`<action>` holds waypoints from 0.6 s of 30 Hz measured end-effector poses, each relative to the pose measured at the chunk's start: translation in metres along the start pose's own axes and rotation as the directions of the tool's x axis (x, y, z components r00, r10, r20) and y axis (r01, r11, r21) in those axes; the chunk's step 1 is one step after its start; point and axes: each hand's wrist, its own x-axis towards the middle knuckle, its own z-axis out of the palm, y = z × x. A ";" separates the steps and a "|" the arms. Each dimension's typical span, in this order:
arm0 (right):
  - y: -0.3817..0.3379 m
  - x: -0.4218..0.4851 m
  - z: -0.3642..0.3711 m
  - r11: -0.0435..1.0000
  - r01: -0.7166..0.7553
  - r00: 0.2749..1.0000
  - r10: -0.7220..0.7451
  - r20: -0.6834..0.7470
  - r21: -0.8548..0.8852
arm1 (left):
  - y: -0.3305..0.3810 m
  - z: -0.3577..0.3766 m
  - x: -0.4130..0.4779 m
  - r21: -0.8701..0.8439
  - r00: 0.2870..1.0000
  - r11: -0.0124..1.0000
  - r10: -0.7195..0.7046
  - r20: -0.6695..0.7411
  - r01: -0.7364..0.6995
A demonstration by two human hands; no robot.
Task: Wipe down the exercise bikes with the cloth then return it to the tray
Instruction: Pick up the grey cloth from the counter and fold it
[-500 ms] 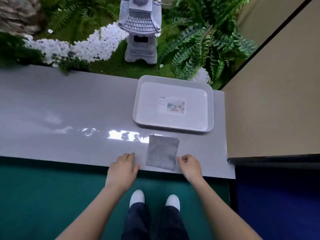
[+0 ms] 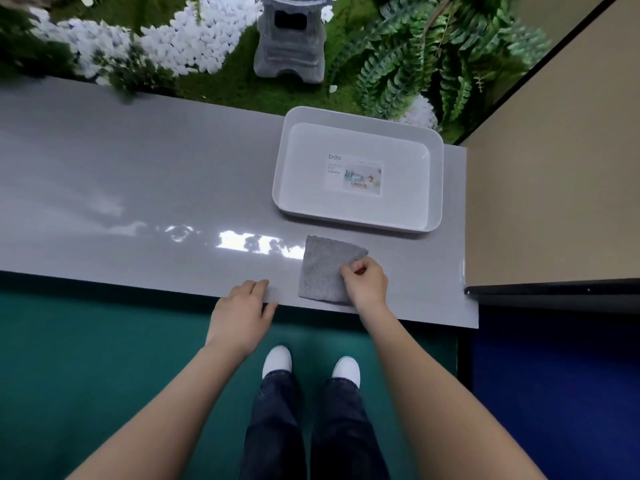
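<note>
Your right hand (image 2: pixel 363 284) pinches the cloth (image 2: pixel 320 271) on the desk (image 2: pixel 138 185), left hand (image 2: pixel 242 306) flat, empty; tray (image 2: pixel 434 188) w/o cloth, return not done.

Grey cloth (image 2: pixel 322 271) lying on the glossy grey counter (image 2: pixel 138 188), right hand (image 2: pixel 367 284) pinching its right edge

The cloth sits at the near edge, just in front of the white tray (image 2: pixel 311 206), not touching it. The left hand (image 2: pixel 242 310) rests with relaxed fingers on the counter's near edge, just left of the cloth. Beyond the far edge there's a stone lantern (image 2: pixel 291 46), white pebbles (image 2: pixel 190 39) and ferns (image 2: pixel 415 64).
</note>
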 end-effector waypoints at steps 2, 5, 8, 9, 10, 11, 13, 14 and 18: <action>-0.012 -0.009 -0.008 0.995 0.056 0.998 -0.056 -0.004 0.078 | 0.002 -0.007 -0.002 -0.031 1.000 1.000 -0.007 0.013 0.007; -0.036 -0.026 -0.028 0.982 0.120 0.993 -0.119 -0.017 0.147 | 0.010 -0.025 -0.009 -0.171 0.999 0.985 -0.035 -0.001 0.035; -0.060 -0.046 -0.055 0.966 0.150 0.989 -0.148 -0.023 0.210 | 0.025 -0.051 -0.015 -0.412 0.996 0.910 -0.075 -0.039 0.052; -0.068 -0.055 -0.066 0.960 0.151 0.988 -0.151 -0.021 0.236 | 0.033 -0.063 -0.016 -0.498 0.995 0.866 -0.084 -0.054 0.046; -0.076 -0.063 -0.076 0.949 0.158 0.987 -0.159 -0.017 0.273 | 0.041 -0.076 -0.018 -0.584 0.993 0.811 -0.099 -0.065 0.042; -0.086 -0.073 -0.086 0.934 0.164 0.986 -0.169 -0.011 0.316 | 0.049 -0.090 -0.020 -0.664 0.991 0.746 -0.116 -0.066 0.043; -0.105 -0.093 -0.105 0.892 0.189 0.978 -0.210 0.006 0.412 | 0.065 -0.119 -0.026 -0.798 0.989 0.600 -0.145 -0.032 0.062; -0.114 -0.104 -0.114 0.869 0.204 0.972 -0.234 0.012 0.451 | 0.073 -0.132 -0.030 -0.851 0.989 0.520 -0.147 -0.002 0.076; -0.145 -0.149 -0.147 0.771 0.244 0.945 -0.324 0.032 0.588 | 0.100 -0.176 -0.054 -0.962 0.987 0.222 -0.015 0.157 0.157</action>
